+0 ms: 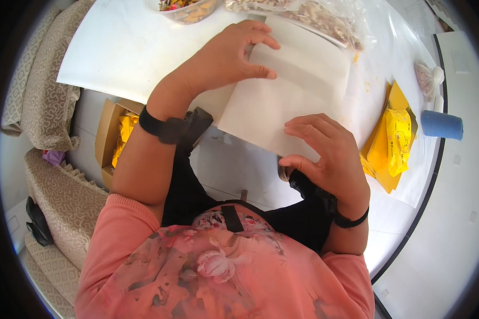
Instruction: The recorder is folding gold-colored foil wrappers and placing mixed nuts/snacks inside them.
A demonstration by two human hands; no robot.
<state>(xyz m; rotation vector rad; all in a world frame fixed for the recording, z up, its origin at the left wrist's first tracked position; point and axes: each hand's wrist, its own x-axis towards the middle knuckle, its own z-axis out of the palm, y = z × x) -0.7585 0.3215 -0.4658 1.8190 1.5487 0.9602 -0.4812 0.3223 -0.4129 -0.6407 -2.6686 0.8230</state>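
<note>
My left hand (247, 52) is over the far left part of a pale flat board or sheet (287, 95), thumb and fingers curved apart with nothing between them. Above the board's near right edge, my right hand (329, 155) is likewise spread and holds nothing. Whether either hand touches the board is hard to tell. At the board's far edge lies a clear plastic bag (327, 30) of brownish pieces. Both wrists wear black straps.
The white table (115, 52) also bears a clear plastic tub (191, 14) of wrapped pieces, gold sheets (371, 149), a yellow packet (399, 139), a blue roll (442, 124) and a small bag (425, 79). A cardboard box (105, 135) with gold wrappers is at left, near patterned seats (60, 199).
</note>
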